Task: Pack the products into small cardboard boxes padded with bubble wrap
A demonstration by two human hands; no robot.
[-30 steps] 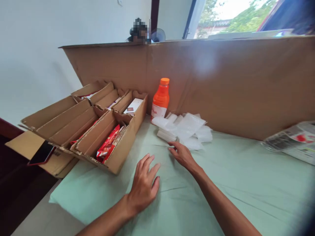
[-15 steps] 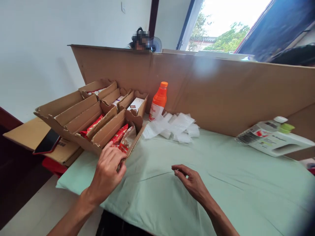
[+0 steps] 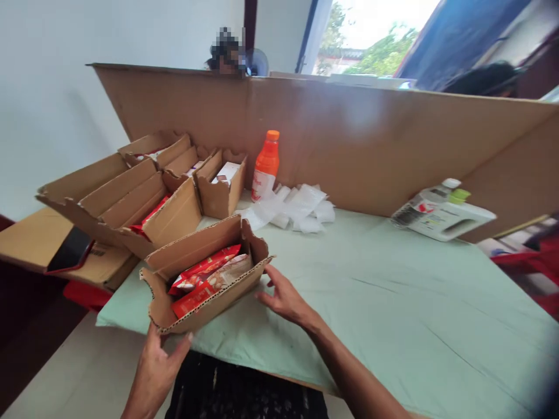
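Observation:
A long open cardboard box [image 3: 222, 305] is tilted at the near left of the table, over its front edge. Inside lie red snack packets [image 3: 205, 269], one with a picture of pale food on it. My left hand [image 3: 155, 364] grips the box's near-left corner from below, thumb along the front wall and most fingers hidden behind the cardboard. At the right end my right hand [image 3: 285, 298] holds the corner, its fingertips partly hidden and its thumb by the front wall.
Behind stands a larger divided cardboard tray [image 3: 94, 218] with smaller boxes in it. An orange bottle [image 3: 266, 166] and clear plastic packets [image 3: 301, 209] are near the cardboard screen [image 3: 358, 151]. A clear bottle and white jug [image 3: 463, 218] lie at the right. Beyond the screen is a person.
The box with the red packets has come out of the larger tray toward me. My left hand has moved down to its near corner, and my right hand has moved left to its other end.

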